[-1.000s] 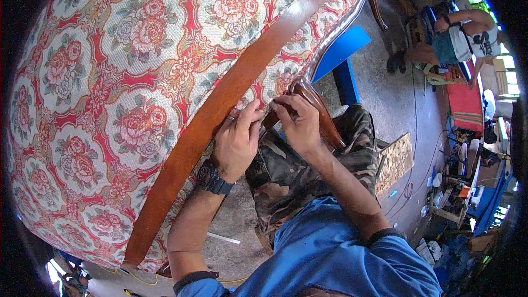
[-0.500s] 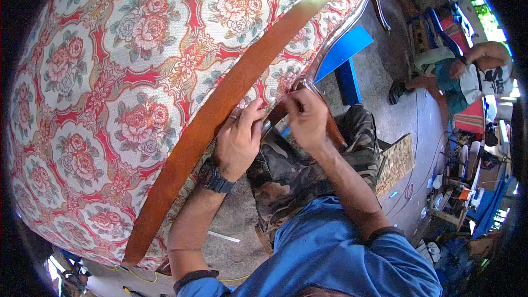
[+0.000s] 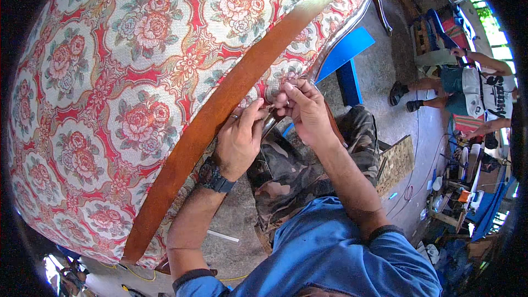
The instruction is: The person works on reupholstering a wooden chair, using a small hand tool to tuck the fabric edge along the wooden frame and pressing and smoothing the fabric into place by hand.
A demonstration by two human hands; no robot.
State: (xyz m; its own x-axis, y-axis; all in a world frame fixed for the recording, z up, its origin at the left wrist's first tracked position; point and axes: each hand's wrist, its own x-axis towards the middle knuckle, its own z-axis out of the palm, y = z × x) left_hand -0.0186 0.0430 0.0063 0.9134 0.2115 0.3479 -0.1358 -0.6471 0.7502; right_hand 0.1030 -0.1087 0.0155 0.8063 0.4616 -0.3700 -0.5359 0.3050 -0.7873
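Note:
A large seat covered in floral fabric (image 3: 148, 22), cream and red with roses, fills the left and upper view. A curved brown wooden rail (image 3: 220, 99) runs across it. My left hand (image 3: 237, 146), with a ring and a black wristwatch, rests beside the rail at the lower fabric edge. Its fingers are bent together, and whatever lies under their tips is hidden. My right hand (image 3: 311, 113) is just right of it, thumb and fingers pinched near the fabric; what they hold is too small to make out. A brown wooden leg (image 3: 334, 124) shows partly behind the right hand.
Blue boards (image 3: 346, 52) stand beyond the seat. My camouflage-trousered knees (image 3: 352, 137) are below my hands, and a chipboard piece (image 3: 396, 165) is at their right. Another person (image 3: 467, 88) stands at the right near a cluttered bench (image 3: 459, 198). Cables cross the floor.
My right hand has turned and its fingers have come up closer to the left fingertips. My left hand has stayed in place. The other person has shifted and moved their arms apart.

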